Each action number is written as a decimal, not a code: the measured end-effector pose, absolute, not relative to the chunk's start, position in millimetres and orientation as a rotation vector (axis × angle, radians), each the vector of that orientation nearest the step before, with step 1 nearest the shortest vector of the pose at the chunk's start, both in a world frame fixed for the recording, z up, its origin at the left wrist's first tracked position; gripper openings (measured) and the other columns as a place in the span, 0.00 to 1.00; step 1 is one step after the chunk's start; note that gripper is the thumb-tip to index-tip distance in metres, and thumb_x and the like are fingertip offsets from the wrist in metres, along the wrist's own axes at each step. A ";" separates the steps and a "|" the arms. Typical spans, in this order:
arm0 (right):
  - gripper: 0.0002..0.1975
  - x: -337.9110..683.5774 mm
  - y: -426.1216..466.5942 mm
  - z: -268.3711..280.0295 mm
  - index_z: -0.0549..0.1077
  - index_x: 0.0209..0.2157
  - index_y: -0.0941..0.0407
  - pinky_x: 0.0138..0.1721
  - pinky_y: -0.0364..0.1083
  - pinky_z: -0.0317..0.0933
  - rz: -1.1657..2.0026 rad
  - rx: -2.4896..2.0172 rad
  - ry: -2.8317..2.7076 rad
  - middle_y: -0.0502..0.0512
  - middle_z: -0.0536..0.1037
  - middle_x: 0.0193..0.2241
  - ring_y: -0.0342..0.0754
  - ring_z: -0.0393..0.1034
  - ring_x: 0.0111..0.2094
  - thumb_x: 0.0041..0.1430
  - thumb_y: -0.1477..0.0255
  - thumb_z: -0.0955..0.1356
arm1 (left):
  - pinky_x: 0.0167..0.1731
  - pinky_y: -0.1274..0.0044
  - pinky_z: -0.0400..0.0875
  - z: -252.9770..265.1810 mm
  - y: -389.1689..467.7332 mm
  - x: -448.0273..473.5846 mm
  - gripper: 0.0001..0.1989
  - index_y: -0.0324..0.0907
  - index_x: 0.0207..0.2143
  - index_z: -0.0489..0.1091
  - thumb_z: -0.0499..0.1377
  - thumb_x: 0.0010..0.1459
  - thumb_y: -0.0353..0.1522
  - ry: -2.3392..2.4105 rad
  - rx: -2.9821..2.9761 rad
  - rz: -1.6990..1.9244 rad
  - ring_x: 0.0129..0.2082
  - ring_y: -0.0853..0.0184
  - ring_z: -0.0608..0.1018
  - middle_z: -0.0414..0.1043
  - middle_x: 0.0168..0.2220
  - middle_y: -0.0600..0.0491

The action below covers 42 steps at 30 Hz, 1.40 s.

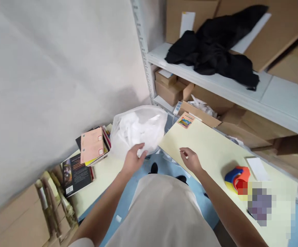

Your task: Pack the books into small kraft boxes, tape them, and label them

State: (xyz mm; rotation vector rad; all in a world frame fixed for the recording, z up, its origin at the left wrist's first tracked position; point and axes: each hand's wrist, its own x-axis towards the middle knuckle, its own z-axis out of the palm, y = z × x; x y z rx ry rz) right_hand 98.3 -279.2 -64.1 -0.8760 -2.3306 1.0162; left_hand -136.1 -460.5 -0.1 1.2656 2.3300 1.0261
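Note:
In front of a white plastic bag (138, 128) with crumpled white material in it, my left hand (135, 158) is held with thumb and fingers apart. Nothing shows between them, and I cannot tell whether the fingertips touch the bag. Over the pale yellow table (208, 147) on the right, my right hand (190, 160) has its fingers curled in, with no object visible in them. A small colourful printed card (185, 120) lies on that table's far corner, beyond my right hand.
Left of the bag are stacked pink-covered booklets (91, 145) and a dark book (77, 174). Flattened cardboard (20, 219) stands lower left. A red-and-blue tape dispenser (237, 178) and a white card (258, 168) lie right. Black cloth (215, 48) drapes the shelf (280, 92), above cardboard boxes (254, 127).

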 end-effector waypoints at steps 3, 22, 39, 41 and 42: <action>0.10 5.5 -285.1 -37.6 0.71 0.41 0.54 0.42 0.53 0.67 0.891 -0.614 -2.515 0.57 0.75 0.37 0.51 0.72 0.37 0.58 0.71 0.62 | 0.53 0.63 0.63 2.1 -476.0 -198.0 0.24 0.37 0.50 0.64 0.58 0.54 0.40 2.708 1.260 1.031 0.54 0.54 0.68 0.67 0.50 0.39; 0.09 -211.6 -287.8 53.0 0.74 0.38 0.54 0.46 0.52 0.60 0.701 -0.477 -2.572 0.56 0.76 0.39 0.53 0.69 0.42 0.58 0.70 0.64 | 0.31 0.78 0.70 39.0 -437.8 -350.1 0.15 0.38 0.39 0.75 0.51 0.52 0.29 2.325 1.147 1.308 0.29 0.68 0.77 0.78 0.33 0.50; 0.18 -167.9 -239.4 128.4 0.75 0.31 0.57 0.36 0.46 0.62 0.847 -0.595 -2.100 0.52 0.75 0.28 0.46 0.68 0.31 0.59 0.58 0.63 | 0.34 0.73 0.65 130.6 -442.1 -373.5 0.16 0.42 0.40 0.70 0.46 0.61 0.38 2.796 1.701 0.914 0.34 0.60 0.76 0.75 0.34 0.47; 0.20 -160.1 -240.0 137.8 0.74 0.34 0.57 0.36 0.45 0.62 0.844 -0.599 -2.039 0.52 0.75 0.29 0.46 0.68 0.32 0.60 0.56 0.61 | 0.31 0.75 0.63 142.6 -438.1 -373.6 0.15 0.42 0.38 0.70 0.46 0.60 0.38 2.769 1.730 0.959 0.31 0.61 0.74 0.74 0.30 0.48; 0.21 -155.5 -240.3 142.0 0.73 0.37 0.57 0.37 0.45 0.62 0.864 -0.579 -2.018 0.52 0.75 0.31 0.46 0.68 0.33 0.60 0.55 0.60 | 0.29 0.76 0.62 147.7 -436.1 -372.9 0.15 0.42 0.36 0.70 0.47 0.60 0.38 2.727 1.727 0.993 0.29 0.63 0.73 0.72 0.27 0.50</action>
